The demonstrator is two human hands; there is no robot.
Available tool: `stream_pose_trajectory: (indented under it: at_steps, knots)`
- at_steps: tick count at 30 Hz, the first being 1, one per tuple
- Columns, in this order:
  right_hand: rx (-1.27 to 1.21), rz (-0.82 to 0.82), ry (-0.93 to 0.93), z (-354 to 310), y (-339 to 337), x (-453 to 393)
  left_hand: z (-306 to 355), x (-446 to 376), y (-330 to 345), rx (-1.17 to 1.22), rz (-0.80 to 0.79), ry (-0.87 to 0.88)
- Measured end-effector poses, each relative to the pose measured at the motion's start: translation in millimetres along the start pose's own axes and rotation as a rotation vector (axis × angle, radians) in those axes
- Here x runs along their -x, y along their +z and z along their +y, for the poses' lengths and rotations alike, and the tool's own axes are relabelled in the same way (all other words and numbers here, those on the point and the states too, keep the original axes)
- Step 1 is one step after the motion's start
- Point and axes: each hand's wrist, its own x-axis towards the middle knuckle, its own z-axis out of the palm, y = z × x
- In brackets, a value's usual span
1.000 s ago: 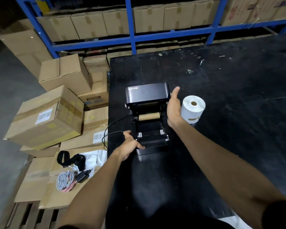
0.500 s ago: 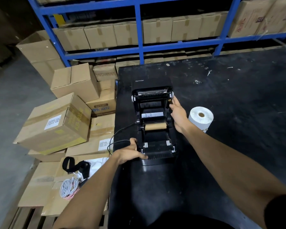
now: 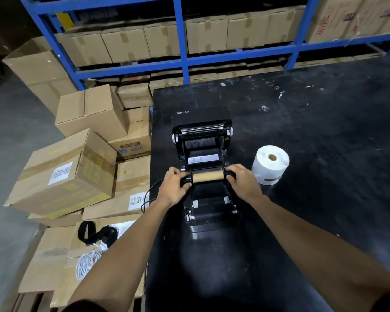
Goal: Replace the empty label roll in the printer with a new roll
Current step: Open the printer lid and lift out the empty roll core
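Bare forearms, bare left hand [image 3: 174,186] and right hand [image 3: 243,182]; no gloves, rings, watch. Dark short sleeve edges at frame bottom.

One printer [image 3: 202,170], one bare cardboard core [image 3: 207,176], one full white label roll [image 3: 270,164], two hands: left [image 3: 173,188], right [image 3: 243,183].

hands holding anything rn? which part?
Both grip the spindle carrying the empty cardboard core, one black end each: left hand on the left end, right hand on the right.
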Motion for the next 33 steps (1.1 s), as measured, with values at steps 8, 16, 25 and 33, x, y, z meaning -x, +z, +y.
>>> stream_pose_trajectory:
  at_steps: [8, 16, 25, 33]
  knots:
    - [-0.001, 0.15, -0.042, 0.7, 11.8, -2.2, -3.8, -9.2, 3.4, 0.038, 0.11, 0.022]
    - [-0.715, 0.165, 0.056, -5.3, -13.5, 5.5, 24.5, 11.2, -12.0, 0.636, 0.1, -0.007]
    - [-1.27, 0.059, 0.462, 50.0, -52.6, 45.3, 115.6, 32.9, 11.6, 1.033, -0.073, -0.182]
    - [-1.126, 0.146, 0.704, 138.2, -98.5, 94.4, 186.9, 45.6, 87.2, 0.827, -0.05, -0.358]
